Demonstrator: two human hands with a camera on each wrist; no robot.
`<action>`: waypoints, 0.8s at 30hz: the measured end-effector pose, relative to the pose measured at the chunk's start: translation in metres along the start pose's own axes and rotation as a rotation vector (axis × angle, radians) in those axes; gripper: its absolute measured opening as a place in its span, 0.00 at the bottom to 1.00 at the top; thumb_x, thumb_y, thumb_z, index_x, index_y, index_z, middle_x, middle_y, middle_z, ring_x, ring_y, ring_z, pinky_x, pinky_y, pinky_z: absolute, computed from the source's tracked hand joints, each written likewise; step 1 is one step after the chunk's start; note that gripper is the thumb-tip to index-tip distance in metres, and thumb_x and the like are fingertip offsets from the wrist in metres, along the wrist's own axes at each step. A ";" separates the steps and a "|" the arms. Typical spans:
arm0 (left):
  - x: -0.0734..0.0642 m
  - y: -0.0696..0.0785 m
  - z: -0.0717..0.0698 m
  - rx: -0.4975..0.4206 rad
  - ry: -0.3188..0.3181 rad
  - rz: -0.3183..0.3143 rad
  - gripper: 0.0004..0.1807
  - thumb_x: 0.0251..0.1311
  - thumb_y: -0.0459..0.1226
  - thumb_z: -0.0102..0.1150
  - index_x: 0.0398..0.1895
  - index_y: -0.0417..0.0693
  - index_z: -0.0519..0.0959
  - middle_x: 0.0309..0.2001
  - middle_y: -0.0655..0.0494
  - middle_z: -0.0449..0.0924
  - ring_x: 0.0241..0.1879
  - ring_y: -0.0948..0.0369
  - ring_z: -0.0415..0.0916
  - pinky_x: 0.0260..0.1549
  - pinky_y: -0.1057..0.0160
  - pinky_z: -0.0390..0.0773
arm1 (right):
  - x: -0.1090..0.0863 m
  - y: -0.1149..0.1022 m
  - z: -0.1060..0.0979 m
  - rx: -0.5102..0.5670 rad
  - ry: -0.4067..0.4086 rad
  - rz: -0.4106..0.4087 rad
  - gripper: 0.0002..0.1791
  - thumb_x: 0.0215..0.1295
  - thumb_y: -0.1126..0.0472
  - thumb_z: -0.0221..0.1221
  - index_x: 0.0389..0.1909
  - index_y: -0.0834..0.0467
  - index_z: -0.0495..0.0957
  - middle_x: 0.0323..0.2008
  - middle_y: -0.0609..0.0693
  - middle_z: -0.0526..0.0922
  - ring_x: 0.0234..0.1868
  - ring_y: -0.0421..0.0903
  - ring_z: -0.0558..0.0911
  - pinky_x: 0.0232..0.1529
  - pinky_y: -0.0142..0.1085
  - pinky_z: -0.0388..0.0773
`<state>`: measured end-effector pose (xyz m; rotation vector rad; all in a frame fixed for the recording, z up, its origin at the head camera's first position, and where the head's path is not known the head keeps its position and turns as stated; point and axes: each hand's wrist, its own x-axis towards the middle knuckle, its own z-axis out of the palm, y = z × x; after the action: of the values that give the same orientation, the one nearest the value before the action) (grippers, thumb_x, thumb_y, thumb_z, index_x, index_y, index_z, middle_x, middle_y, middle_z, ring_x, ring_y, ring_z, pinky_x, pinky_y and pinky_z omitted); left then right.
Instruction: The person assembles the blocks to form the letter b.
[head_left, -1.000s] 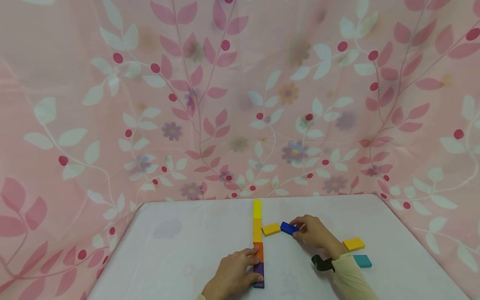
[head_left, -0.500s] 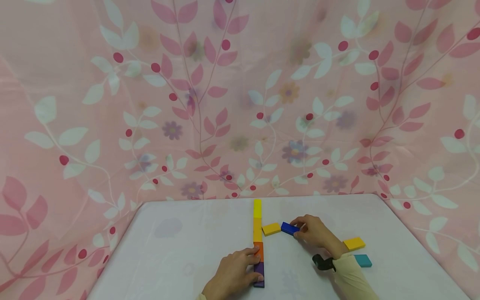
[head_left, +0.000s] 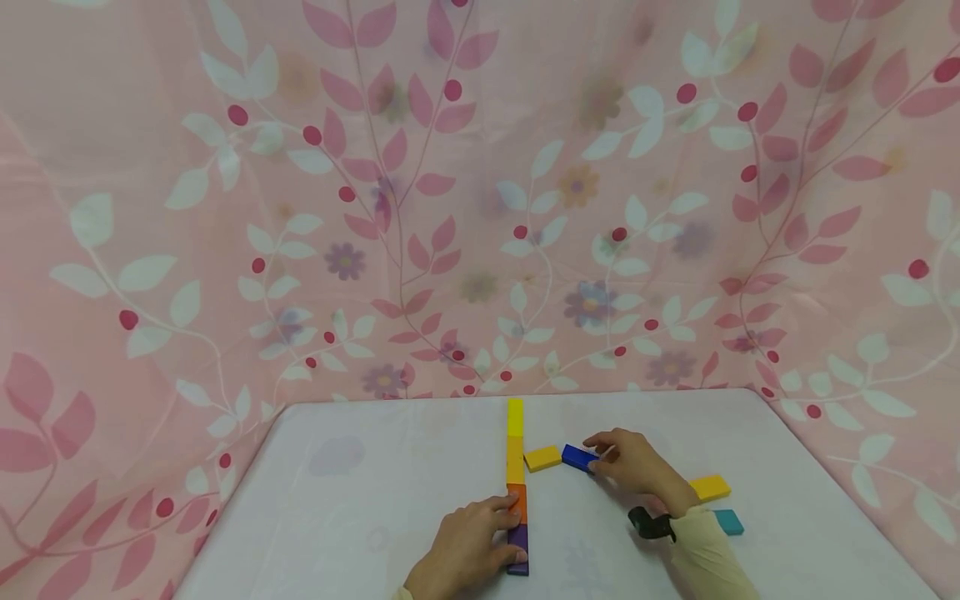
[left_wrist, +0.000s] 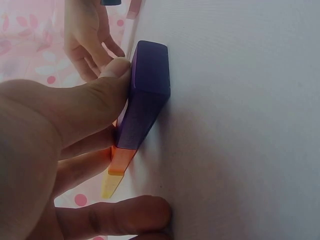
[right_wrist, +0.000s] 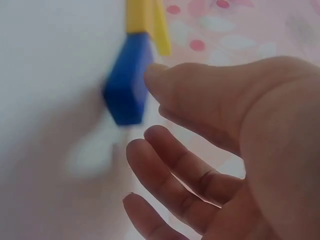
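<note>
Bare hands are at flat coloured blocks on a white-covered table. The left hand (head_left: 468, 542) rests its fingertips on the orange block (head_left: 522, 507) and its thumb on the purple block (head_left: 517, 537). Those two continue a straight line with an amber block (head_left: 514, 460) and a bright yellow block (head_left: 515, 417) beyond. Off the line's right side, a yellow block (head_left: 543, 458) lies at a slant, its far end close to the blue block (head_left: 576, 456). The right hand (head_left: 633, 462) has its thumb at the blue block (right_wrist: 127, 80); in the right wrist view its fingers are spread away from it.
Another yellow block (head_left: 711, 487) and a teal block (head_left: 729, 522) lie near the right forearm, which partly covers them. A pink floral curtain (head_left: 480, 200) hangs behind the table's back edge. A black wrist camera (head_left: 651, 525) sits on the right wrist.
The right hand's fingers have lifted off the blue block, and the hand has shifted slightly right. The blocks and the left hand stay in place.
</note>
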<state>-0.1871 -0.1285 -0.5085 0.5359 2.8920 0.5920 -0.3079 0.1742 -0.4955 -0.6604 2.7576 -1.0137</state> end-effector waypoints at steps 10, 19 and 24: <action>0.003 0.001 -0.003 -0.003 -0.002 -0.006 0.24 0.60 0.58 0.74 0.58 0.63 0.89 0.69 0.65 0.81 0.65 0.55 0.82 0.55 0.43 0.85 | -0.029 0.035 -0.054 -0.020 0.113 0.042 0.24 0.71 0.53 0.68 0.61 0.63 0.82 0.50 0.59 0.88 0.48 0.54 0.86 0.51 0.51 0.87; 0.001 0.003 0.000 -0.004 -0.019 -0.013 0.26 0.60 0.59 0.73 0.59 0.64 0.88 0.69 0.65 0.81 0.64 0.54 0.82 0.55 0.44 0.85 | -0.063 0.071 -0.070 0.081 -0.133 0.025 0.27 0.73 0.53 0.67 0.64 0.67 0.79 0.57 0.63 0.86 0.52 0.47 0.85 0.50 0.35 0.86; -0.002 0.003 0.000 -0.008 -0.004 -0.015 0.25 0.60 0.58 0.73 0.59 0.64 0.88 0.69 0.65 0.81 0.64 0.53 0.82 0.55 0.44 0.85 | -0.076 0.075 -0.071 0.124 -0.206 -0.056 0.24 0.70 0.55 0.69 0.63 0.60 0.82 0.59 0.59 0.86 0.52 0.33 0.81 0.51 0.25 0.80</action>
<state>-0.1847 -0.1264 -0.5066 0.5133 2.8866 0.5990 -0.2853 0.3001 -0.4913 -0.7793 2.4908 -1.0536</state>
